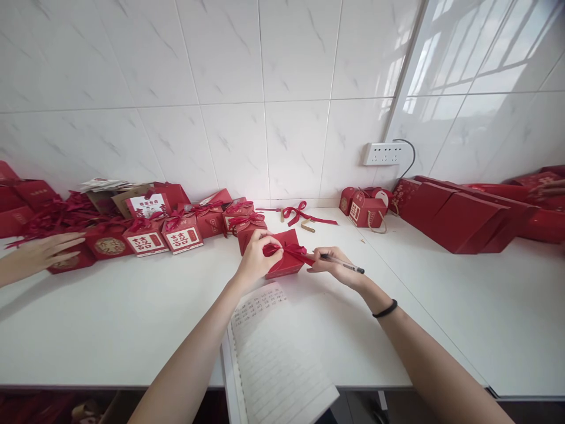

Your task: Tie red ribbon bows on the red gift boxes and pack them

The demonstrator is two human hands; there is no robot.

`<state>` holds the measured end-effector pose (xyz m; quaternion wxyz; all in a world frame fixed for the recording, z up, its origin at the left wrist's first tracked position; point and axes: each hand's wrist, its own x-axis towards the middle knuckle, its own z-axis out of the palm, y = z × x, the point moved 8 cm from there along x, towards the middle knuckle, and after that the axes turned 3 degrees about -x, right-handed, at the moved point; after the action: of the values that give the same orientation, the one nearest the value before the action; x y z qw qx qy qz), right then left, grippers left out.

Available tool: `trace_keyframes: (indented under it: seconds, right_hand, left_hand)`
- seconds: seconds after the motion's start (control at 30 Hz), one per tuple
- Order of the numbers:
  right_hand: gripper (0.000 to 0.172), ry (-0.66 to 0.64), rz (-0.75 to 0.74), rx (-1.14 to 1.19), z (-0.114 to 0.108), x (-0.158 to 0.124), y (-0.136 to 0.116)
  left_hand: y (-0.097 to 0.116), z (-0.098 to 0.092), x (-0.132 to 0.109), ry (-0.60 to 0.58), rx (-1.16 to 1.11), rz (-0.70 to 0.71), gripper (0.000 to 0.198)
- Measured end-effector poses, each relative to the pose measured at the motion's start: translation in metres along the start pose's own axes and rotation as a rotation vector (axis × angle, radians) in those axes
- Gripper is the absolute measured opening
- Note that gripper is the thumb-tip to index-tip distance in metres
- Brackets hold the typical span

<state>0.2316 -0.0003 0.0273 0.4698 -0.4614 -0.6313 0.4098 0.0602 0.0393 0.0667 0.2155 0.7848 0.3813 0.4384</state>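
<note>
Between my left hand (261,254) and right hand (332,262), a small red box (283,270) on the table (132,321), both pinching its ribbon (296,251), a pen (354,268) also in the right, an open notebook (278,353) nearer me than they are, tied red boxes (143,240) off to their left

Red box (281,270): hides partly behind the left hand (259,253) and under the ribbon (295,249); carries front lettering too small to read.
Notebook (282,359): runs off the bottom edge; bears handwriting (row upon row) too tiny to read.
Forearms (198,347): leave through the bottom edge.
Co-worker's hand by the left edge (48,252): comes in cut off along the forearm; covers part of a gold-marked box (82,259).
Another person's hand (550,187): appears only in part at the right edge, too blurred to tell finger from finger.
Black cable (414,158): slips out of sight behind the red bags (441,215).
Clutter (35,407) under the table (110,330): sinks into shadow, cropped below.
</note>
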Motion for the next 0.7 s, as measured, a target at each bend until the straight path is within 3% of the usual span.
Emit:
trace_keyframes:
  seconds: [0.1, 0.17, 0.23, 0.33, 0.47, 0.53, 0.7]
  right_hand:
    - [0.034, -0.195, 0.076, -0.020, 0.002, -0.004, 0.003]
    - [0.029, -0.231, 0.073, -0.062, -0.002, -0.006, 0.003]
    - [0.026, -0.106, -0.009, -0.133, -0.013, -0.004, -0.004]
    - [0.050, 0.143, -0.220, -0.228, -0.022, -0.006, -0.020]
    - [0.084, 0.041, -0.392, -0.347, 0.006, -0.008, -0.030]
    - [0.089, 0.048, -0.395, -0.349, 0.009, -0.007, -0.029]
    - [0.078, 0.194, -0.228, -0.155, -0.002, -0.003, -0.016]
  left_hand:
    - [-0.001, -0.001, 0.000, -0.004, -0.004, -0.008, 0.004]
    - [-0.002, -0.001, 0.000, -0.011, -0.011, -0.011, 0.005]
    - [-0.001, 0.001, -0.001, -0.031, -0.019, -0.008, 0.005]
    - [0.003, 0.008, -0.004, -0.075, -0.041, 0.024, 0.007]
    - [0.013, 0.017, -0.008, -0.121, -0.080, 0.079, 0.012]
    - [0.015, 0.019, -0.010, -0.122, -0.090, 0.094, 0.013]
    - [0.019, 0.025, -0.012, -0.147, -0.112, 0.130, 0.012]
